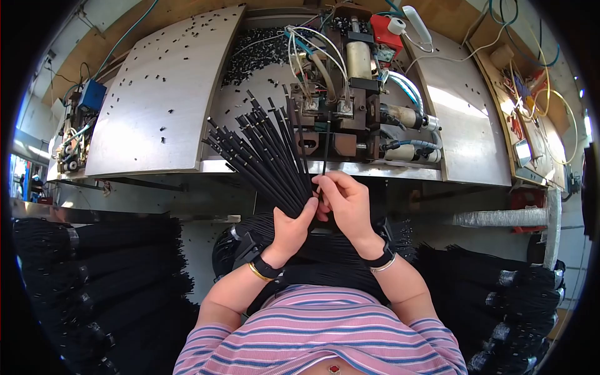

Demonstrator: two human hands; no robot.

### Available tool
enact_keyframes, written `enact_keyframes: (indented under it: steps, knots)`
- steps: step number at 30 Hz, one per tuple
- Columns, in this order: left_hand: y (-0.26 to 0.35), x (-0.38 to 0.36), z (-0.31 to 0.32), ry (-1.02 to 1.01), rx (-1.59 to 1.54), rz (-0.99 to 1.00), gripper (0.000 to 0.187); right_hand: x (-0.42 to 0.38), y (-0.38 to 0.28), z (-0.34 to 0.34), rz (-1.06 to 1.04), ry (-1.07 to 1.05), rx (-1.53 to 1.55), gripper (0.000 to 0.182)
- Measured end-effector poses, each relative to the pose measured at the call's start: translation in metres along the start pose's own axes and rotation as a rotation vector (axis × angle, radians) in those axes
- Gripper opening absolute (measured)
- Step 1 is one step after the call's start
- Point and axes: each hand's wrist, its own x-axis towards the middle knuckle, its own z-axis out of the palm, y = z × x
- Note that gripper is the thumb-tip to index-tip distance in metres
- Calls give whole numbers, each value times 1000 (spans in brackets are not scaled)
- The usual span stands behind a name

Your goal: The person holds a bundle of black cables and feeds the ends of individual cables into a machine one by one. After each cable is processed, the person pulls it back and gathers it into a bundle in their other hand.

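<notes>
My left hand [292,230] is wrapped round the lower end of a thick bundle of thin black cables [265,159]. The cables fan out up and to the left over the bench edge, and many have a pale band near the far end. Beside it, my right hand [347,203] pinches a single black cable [325,147] between thumb and fingertips. This cable points straight away from me, its far end among the metal blocks of a bench machine [342,147]. Both hands are close together just in front of the bench edge, the right fingertips near the left thumb.
Small black offcuts [250,69] lie heaped behind the bundle and scattered on the left metal panel [156,106]. Tied cable bundles are stacked at left [119,275] and right [494,294], with more cables [325,265] across my lap. Air hoses [409,87] and a red box [386,32] surround the machine.
</notes>
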Motion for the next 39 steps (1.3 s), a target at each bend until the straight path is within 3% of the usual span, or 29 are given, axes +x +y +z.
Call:
enact_keyframes:
  steps: [3,7,28,31,36,39]
  knots:
    - [4,3,-1,7,12,-24,10,6,-5,4,139,-14,107,16]
    - [6,6,-4,-6,42,-22,12,9,-7,6,159,-22,126,18]
    - [9,5,-12,2,73,-29,17,13,-4,15,118,-92,105,16]
    - [11,-14,-8,28,96,-37,16,-9,0,15,123,-48,-4,14]
    - [8,-24,-4,79,105,11,19,-20,8,17,19,66,80,13]
    - [8,-21,-8,49,104,6,19,-12,2,15,108,18,71,13]
